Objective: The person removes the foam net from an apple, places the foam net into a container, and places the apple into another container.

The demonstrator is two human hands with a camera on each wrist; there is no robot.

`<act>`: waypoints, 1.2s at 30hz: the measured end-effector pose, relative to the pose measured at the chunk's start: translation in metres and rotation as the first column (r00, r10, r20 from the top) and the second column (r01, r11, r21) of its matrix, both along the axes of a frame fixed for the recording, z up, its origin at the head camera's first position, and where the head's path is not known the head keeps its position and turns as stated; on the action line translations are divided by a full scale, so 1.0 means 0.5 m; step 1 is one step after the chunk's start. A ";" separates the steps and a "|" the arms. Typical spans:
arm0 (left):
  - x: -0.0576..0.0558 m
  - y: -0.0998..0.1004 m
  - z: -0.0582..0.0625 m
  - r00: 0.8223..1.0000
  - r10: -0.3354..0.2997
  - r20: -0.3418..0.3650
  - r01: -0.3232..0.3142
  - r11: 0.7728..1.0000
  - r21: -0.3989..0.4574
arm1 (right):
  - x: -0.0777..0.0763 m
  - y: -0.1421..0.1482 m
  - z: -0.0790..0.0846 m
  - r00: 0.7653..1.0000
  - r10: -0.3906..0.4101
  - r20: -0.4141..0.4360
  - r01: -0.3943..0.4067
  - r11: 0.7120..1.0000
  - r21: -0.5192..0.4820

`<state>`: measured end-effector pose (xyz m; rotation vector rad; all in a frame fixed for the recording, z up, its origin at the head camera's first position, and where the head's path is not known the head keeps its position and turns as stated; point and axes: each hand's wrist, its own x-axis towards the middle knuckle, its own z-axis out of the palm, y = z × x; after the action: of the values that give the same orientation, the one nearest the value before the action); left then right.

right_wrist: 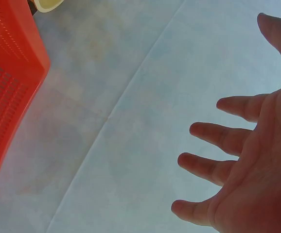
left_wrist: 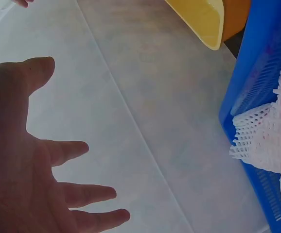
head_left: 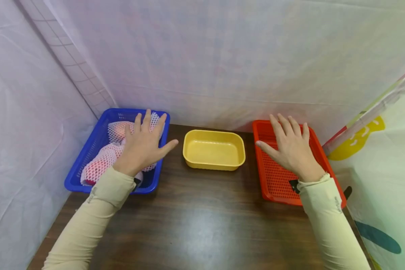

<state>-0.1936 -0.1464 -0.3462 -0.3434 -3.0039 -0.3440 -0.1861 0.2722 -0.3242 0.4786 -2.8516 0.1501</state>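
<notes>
My left hand (head_left: 141,147), fingers spread, hovers over the blue basket (head_left: 71,176) and holds nothing. Inside that basket lie several reddish round things in white foam netting (head_left: 99,165), partly hidden by the hand and sleeve; what they are I cannot tell. In the left wrist view the netting (left_wrist: 264,133) shows beside the basket wall, apart from the fingers. Above the red basket (head_left: 266,183) my right hand (head_left: 291,152) is spread too, with nothing in it. Between the two baskets sits a yellow rectangular container (head_left: 214,150) with nothing visible inside.
All three containers stand on a dark wooden table (head_left: 202,221). White cloth (head_left: 216,67) hangs behind it and along the left side. At the right, a patterned sheet (head_left: 384,180) and a pale pole (head_left: 374,107) border the table.
</notes>
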 end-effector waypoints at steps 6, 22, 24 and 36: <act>-0.024 -0.018 -0.007 1.000 0.000 -0.022 0.000 1.000 -0.009 | 0.003 0.002 -0.002 1.000 0.008 -0.007 -0.008 1.000 -0.003; -0.194 -0.095 -0.041 0.983 0.066 0.170 -0.079 0.994 0.072 | 0.014 0.000 -0.012 1.000 0.021 -0.013 -0.021 1.000 0.002; -0.217 -0.099 -0.053 0.976 0.071 0.207 -0.089 0.993 0.083 | 0.017 0.002 -0.014 1.000 0.015 -0.010 -0.015 1.000 0.002; -0.286 -0.136 -0.140 0.940 0.072 0.334 -0.074 0.997 -0.006 | 0.038 0.005 -0.040 0.999 -0.012 0.053 0.012 1.000 -0.001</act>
<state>-0.3365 -0.2145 -0.4164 -0.1878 -3.3354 -0.4462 -0.1672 0.2745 -0.3443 0.4632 -2.9054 0.1656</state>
